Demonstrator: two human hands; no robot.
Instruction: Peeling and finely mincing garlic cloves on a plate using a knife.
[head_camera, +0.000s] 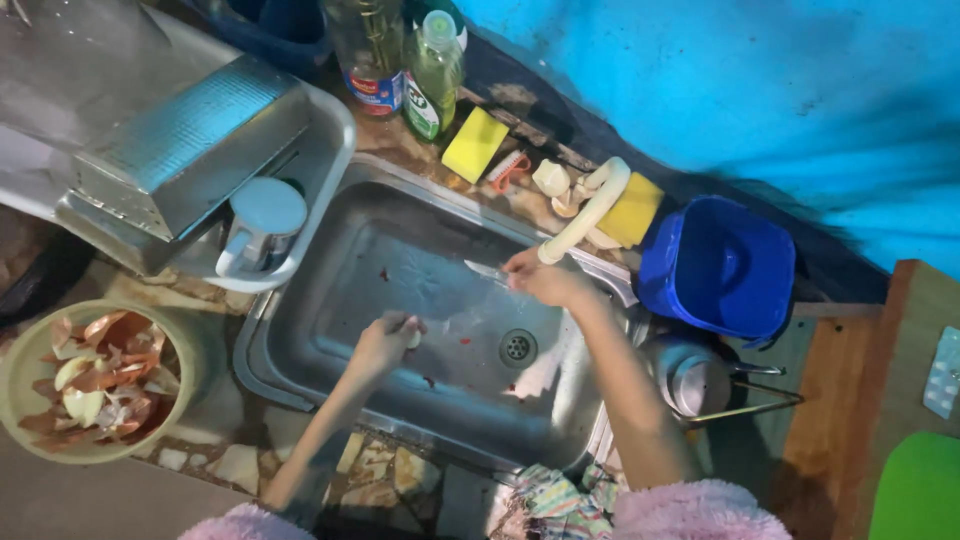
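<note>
My right hand (545, 280) grips a small knife (487, 271) over the steel sink (300, 300), just under the white tap spout (590, 212). The blade points left. My left hand (385, 343) is closed around a small pale object (412, 337), low over the sink's middle. The drain (517, 347) lies between and below the two hands. A few red scraps lie on the sink floor.
A beige bowl of onion peels (90, 378) stands at the left. A dish rack with a metal grater and a lidded cup (262, 225) sits behind the sink. Soap bottles (432, 70), yellow sponges (474, 144), a blue tub (718, 265) and a steel kettle (695, 375) line the back and right.
</note>
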